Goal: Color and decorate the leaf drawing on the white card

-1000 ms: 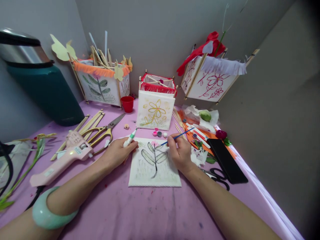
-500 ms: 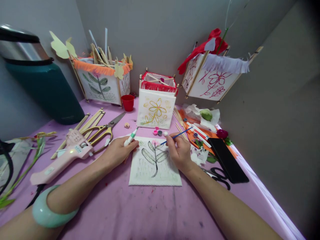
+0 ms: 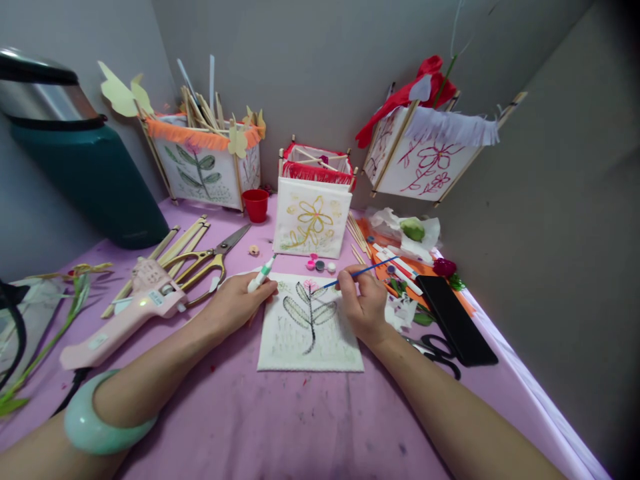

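Slightly rightward and flatter, the brush [image 3: 376,266] shifts, pinched by the right hand [image 3: 364,305], its tip staying near the pink flower [image 3: 311,285]. Fingers of the left hand [image 3: 233,303] clamp a marker [image 3: 261,275].

Before you, plain gray walls [image 3: 310,53] meet in a corner behind the pinkish-purple tabletop [image 3: 250,413]. To your right, another wall stretch lies in dimmer light, darkest toward the view's edge; a pale, wrinkled cloth edge [image 3: 530,383] runs along the tabletop's right side.
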Action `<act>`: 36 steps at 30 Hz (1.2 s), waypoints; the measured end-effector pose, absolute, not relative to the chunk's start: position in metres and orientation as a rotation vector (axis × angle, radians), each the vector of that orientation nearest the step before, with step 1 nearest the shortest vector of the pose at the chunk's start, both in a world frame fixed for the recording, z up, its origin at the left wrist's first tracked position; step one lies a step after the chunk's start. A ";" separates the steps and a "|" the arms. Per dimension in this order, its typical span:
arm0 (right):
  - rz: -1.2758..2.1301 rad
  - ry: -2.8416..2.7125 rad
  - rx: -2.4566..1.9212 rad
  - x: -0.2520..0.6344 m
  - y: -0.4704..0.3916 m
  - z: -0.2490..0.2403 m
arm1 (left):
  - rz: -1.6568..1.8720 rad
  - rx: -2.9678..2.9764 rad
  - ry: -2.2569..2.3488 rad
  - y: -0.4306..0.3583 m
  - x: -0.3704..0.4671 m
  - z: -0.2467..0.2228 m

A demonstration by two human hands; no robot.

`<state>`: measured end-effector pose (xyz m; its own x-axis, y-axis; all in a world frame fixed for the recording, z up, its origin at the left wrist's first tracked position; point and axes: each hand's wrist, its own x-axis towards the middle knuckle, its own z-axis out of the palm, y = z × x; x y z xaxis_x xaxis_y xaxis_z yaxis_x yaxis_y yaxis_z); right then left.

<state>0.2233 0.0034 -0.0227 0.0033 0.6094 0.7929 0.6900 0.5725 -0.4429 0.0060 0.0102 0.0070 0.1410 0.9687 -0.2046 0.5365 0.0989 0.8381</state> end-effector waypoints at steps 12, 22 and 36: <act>-0.023 -1.626 -1.119 0.224 -0.004 -0.020 | 0.674 1.597 1.467 0.013 0.002 0.002; -0.057 -1.705 -1.101 0.222 -0.015 -0.020 | 0.670 1.597 1.467 0.013 0.001 0.000; -0.090 -1.797 -1.069 0.220 -0.014 -0.020 | 0.641 1.559 1.473 0.013 0.004 0.006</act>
<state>0.2200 -0.0138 -0.0205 -0.1077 0.6201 0.7771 0.6945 0.6062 -0.3876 0.0039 0.0128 0.0057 0.1660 0.9669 -0.1936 0.5176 0.0817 0.8517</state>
